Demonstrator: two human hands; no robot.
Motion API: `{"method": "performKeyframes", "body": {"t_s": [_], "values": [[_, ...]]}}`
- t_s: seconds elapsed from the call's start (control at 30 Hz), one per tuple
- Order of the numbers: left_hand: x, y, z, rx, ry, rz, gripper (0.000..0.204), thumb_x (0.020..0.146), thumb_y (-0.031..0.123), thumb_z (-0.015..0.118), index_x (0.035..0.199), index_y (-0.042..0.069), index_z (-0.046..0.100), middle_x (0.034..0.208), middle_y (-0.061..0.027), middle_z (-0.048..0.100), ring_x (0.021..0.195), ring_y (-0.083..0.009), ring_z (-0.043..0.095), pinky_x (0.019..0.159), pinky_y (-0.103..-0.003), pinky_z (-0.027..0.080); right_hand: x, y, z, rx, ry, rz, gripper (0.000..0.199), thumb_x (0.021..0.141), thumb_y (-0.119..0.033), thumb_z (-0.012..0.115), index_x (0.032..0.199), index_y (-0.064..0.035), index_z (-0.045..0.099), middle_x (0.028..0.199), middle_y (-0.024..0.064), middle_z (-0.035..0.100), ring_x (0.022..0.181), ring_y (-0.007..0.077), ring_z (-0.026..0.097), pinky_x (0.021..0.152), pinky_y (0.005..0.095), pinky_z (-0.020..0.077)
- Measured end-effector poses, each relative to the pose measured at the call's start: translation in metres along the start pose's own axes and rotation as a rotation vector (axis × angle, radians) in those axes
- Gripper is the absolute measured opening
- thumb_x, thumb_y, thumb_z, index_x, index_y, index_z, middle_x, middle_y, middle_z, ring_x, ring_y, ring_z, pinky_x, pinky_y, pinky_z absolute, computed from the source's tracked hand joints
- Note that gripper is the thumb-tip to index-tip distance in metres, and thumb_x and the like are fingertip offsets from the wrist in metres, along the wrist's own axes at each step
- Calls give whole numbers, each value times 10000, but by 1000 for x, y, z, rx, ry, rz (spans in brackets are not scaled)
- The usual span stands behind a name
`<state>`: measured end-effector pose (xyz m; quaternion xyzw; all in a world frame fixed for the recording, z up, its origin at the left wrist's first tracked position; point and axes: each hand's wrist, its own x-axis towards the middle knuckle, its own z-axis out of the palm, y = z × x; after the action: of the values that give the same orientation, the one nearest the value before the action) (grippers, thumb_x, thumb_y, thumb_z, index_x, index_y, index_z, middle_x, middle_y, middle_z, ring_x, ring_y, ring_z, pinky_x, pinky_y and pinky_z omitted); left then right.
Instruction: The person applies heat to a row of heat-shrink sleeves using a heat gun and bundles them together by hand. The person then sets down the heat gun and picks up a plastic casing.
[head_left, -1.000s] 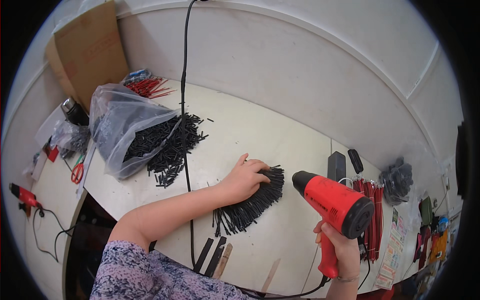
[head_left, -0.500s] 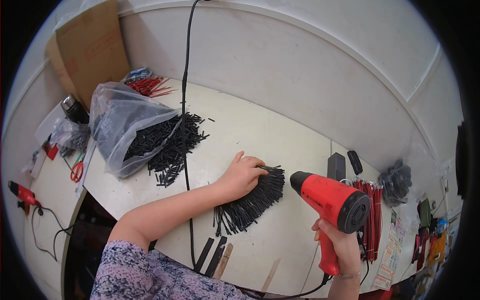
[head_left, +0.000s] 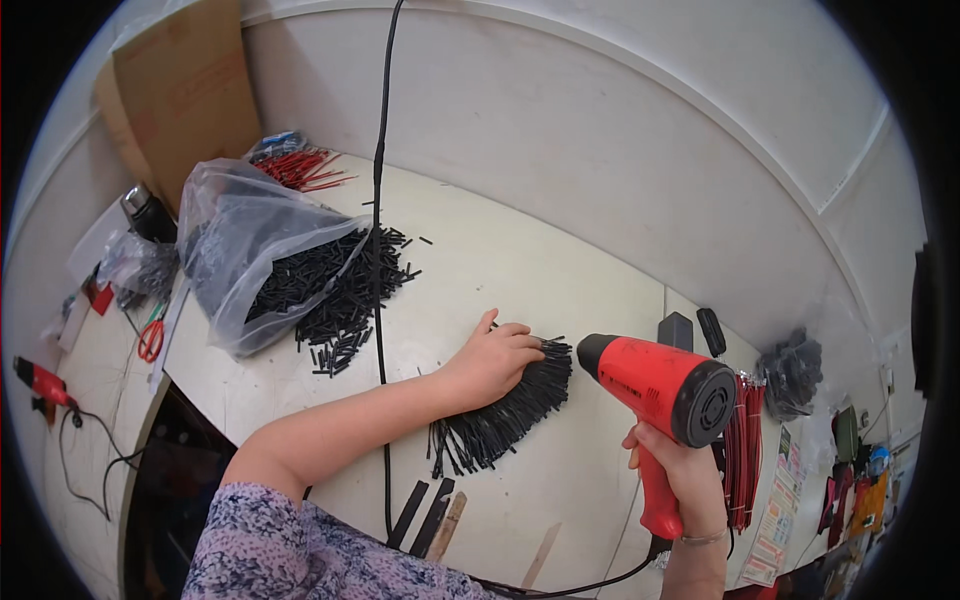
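Observation:
A fan of thin black wires [head_left: 505, 425] lies on the white table in the middle. My left hand [head_left: 492, 365] is curled over its upper left side, fingers bent onto the wires; the fingertips are partly hard to make out. In my right hand [head_left: 685, 478] is a red heat gun [head_left: 650, 378] with a black nozzle and a round black vented back, gripped by its handle. The nozzle points left, just right of the fan and apart from it.
Short black tubes [head_left: 345, 290] spill from a clear plastic bag [head_left: 232, 285] at left. A black cable [head_left: 379, 200] hangs in front of the table. Flat strips [head_left: 432, 517] lie near my body. Red wire bundles [head_left: 742, 450] lie at right; a cardboard box [head_left: 185, 105] stands far left.
My left hand has shifted slightly right along the wires. The heat gun has risen a little in my right hand, its nozzle still pointing left. The view has moved slightly.

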<state>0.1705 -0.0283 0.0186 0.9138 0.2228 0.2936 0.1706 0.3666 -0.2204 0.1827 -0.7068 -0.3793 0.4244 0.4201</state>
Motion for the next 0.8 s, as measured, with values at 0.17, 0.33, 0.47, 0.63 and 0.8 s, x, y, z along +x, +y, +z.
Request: {"method": "performKeyframes", "body": {"t_s": [0.17, 0.33, 0.47, 0.63, 0.8], "values": [[-2, 2, -6, 35, -138, 55, 282, 877, 45, 611, 1140, 108, 692, 1220, -12, 667, 1275, -201, 541, 1180, -621, 232, -8, -6, -4, 30, -54, 28, 171, 884, -70, 692, 1035, -4, 650, 846, 82, 686, 668, 141, 649, 612, 294, 518], [-4, 0, -6, 24, -119, 54, 276, 877, 47, 611, 1133, 110, 692, 1212, -15, 668, 1259, -194, 555, 1181, -619, 232, -3, -8, -4, 10, -14, 24, 200, 880, -74, 698, 1061, -5, 650, 854, 80, 691, 668, 141, 652, 612, 293, 519], [-5, 0, -6, 19, -96, 41, 276, 881, 47, 607, 1138, 110, 689, 1211, -23, 666, 1256, -192, 558, 1181, -621, 229, -1, -10, 1, -21, -38, -4, 211, 882, -87, 702, 1071, -6, 653, 857, 78, 694, 661, 144, 655, 603, 292, 523], [-3, 3, -13, -16, -80, -1, 276, 887, 42, 602, 1139, 110, 689, 1209, -23, 665, 1244, -193, 565, 1180, -622, 228, 2, -17, 0, 15, -9, 77, 220, 886, -102, 707, 1075, -7, 647, 853, 88, 689, 661, 139, 656, 589, 292, 528], [-4, 1, -14, -61, -51, -51, 263, 898, 43, 598, 1137, 109, 688, 1199, -28, 666, 1228, -196, 573, 1180, -623, 227, 19, -19, 5, -53, -27, 32, 228, 885, -105, 712, 1074, 2, 641, 837, 80, 682, 654, 137, 655, 588, 294, 533]]}}
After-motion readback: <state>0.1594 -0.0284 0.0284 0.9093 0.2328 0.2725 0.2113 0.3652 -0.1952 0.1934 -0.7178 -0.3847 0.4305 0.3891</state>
